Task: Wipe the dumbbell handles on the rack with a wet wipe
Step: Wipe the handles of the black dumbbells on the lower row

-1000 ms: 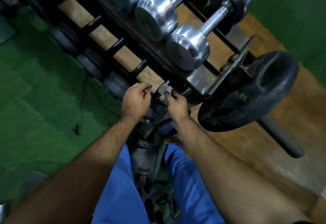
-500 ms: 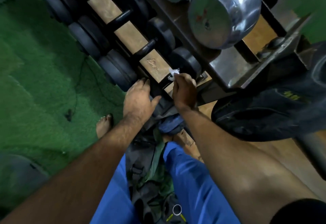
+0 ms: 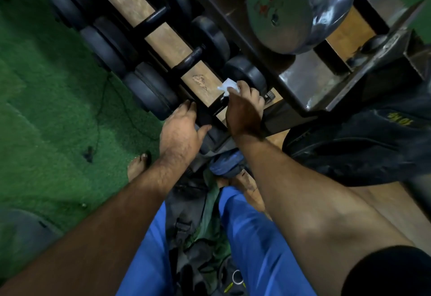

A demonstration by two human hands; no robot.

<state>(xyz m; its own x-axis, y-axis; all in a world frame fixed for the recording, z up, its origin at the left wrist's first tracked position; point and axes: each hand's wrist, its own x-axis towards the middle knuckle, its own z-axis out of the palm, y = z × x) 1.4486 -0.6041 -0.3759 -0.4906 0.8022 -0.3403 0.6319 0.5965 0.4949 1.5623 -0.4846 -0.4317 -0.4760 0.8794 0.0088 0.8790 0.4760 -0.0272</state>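
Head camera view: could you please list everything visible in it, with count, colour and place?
wet wipe: one, white, pinched at the lower shelf's near end
black dumbbells: several, black, lower shelf of the rack
chrome dumbbells: at least two, silver, upper shelf
rack: one, dark metal, across the top
weight plate: one, black, right of the rack
turf: green, left floor
bag: dark, between the legs
trousers: blue, bottom centre
left hand: on the rack's near end
right hand: holds the wipe
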